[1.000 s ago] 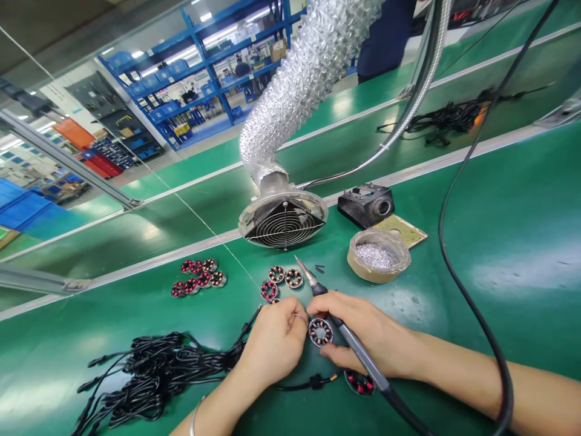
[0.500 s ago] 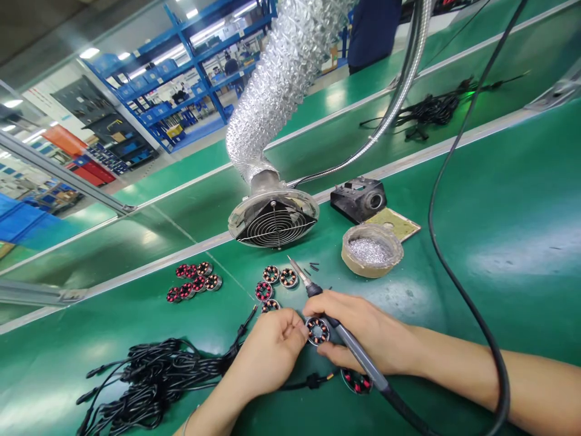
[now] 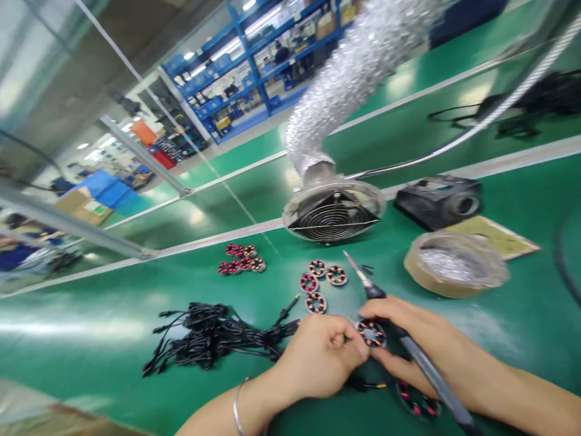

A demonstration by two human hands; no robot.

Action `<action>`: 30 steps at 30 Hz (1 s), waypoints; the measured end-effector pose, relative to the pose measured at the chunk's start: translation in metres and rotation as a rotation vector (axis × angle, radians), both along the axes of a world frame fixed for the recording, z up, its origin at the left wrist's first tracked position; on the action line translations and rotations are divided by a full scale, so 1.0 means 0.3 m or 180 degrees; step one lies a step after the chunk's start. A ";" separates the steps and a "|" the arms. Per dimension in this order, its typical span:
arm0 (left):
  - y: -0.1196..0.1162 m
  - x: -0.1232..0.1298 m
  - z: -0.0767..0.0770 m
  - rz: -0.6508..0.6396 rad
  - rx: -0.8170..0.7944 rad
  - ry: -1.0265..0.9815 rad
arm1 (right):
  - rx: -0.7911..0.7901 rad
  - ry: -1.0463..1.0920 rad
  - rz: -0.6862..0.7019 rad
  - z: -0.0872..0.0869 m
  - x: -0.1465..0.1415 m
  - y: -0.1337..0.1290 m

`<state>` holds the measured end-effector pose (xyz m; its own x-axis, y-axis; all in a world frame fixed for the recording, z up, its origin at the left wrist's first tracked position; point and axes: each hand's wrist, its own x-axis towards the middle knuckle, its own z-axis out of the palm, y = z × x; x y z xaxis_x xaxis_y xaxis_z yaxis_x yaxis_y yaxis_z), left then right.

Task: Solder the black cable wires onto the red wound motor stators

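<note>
Coil ring [image 3: 379,336] in right hand [image 3: 424,342], beside left hand [image 3: 324,354]

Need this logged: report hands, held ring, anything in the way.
Right hand holding soldering iron and coil ring. Left hand pinched at ring's edge, contents hidden. Obstruction: right hand partly hiding red-coiled ring.
</note>
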<state>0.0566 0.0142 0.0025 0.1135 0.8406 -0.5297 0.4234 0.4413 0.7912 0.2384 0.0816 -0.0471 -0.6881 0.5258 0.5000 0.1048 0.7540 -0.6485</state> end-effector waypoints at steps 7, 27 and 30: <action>-0.133 -0.307 0.211 -0.0986 0.0850 0.2271 | 0.0166 -0.0001 -0.0084 -0.036 -0.002 0.010; -0.441 -0.402 0.244 -0.1487 0.1017 0.4115 | 0.0248 -0.0231 -0.0006 -0.031 0.005 0.017; -0.396 -0.390 0.197 -0.1165 0.0595 0.3833 | 0.0239 -0.0188 0.0007 -0.027 0.004 0.016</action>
